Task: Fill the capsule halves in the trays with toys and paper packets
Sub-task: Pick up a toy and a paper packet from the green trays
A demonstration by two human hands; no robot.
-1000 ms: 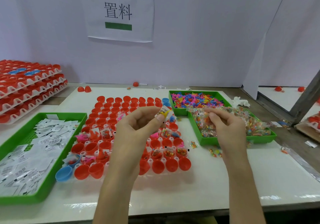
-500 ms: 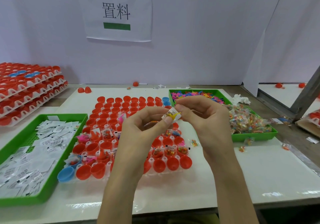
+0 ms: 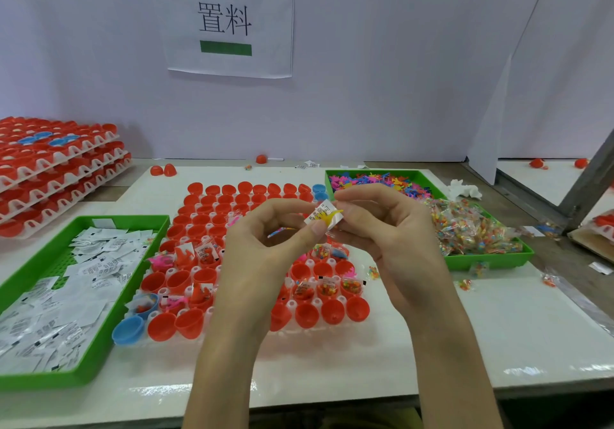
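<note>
Both hands are raised over the tray of red capsule halves (image 3: 206,219). My left hand (image 3: 265,249) pinches a white paper packet (image 3: 320,213) together with a small yellow toy (image 3: 332,217) between thumb and fingers. My right hand (image 3: 388,229) meets it from the right, its fingertips pinching the same packet and toy. Several capsule halves in the near rows hold toys and packets; the far rows look empty. A couple of blue halves (image 3: 128,329) sit at the tray's near left corner.
A green tray of white paper packets (image 3: 83,355) lies at the left. A green tray (image 3: 491,259) at the right holds coloured toys and clear bead bags. Stacked trays of red capsules (image 3: 56,169) stand far left. Loose bead bags (image 3: 465,284) lie on the white table.
My right hand came from the bead bags in the right tray over to my left hand and now pinches the packet and yellow toy with it.
</note>
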